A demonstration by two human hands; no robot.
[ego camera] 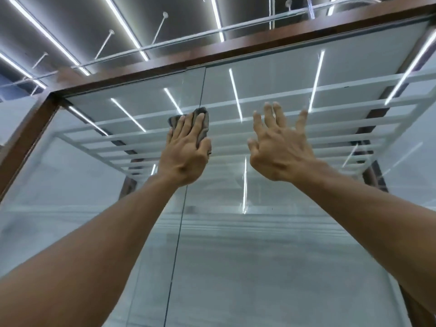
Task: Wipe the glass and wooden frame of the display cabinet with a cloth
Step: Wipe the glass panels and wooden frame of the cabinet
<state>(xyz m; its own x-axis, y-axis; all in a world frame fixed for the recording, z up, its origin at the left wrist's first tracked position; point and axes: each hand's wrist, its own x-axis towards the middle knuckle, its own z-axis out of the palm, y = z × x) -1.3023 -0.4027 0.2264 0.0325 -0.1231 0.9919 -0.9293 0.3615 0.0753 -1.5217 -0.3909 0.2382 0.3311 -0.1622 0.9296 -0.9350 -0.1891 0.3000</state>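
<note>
Left hand (186, 149) presses grey cloth (200, 123) flat under straight fingers against glass (236, 256) (high, near frame (212, 55)); right hand (280, 147) spread, empty.

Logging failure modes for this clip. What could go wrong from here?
1. The bare right hand, fingers spread at the glass, may leave prints.
2. The cloth is only pressed under the flat left hand; it could slip and drop.

grey cloth (201, 123), reddish-brown wooden frame (236, 51)
</note>
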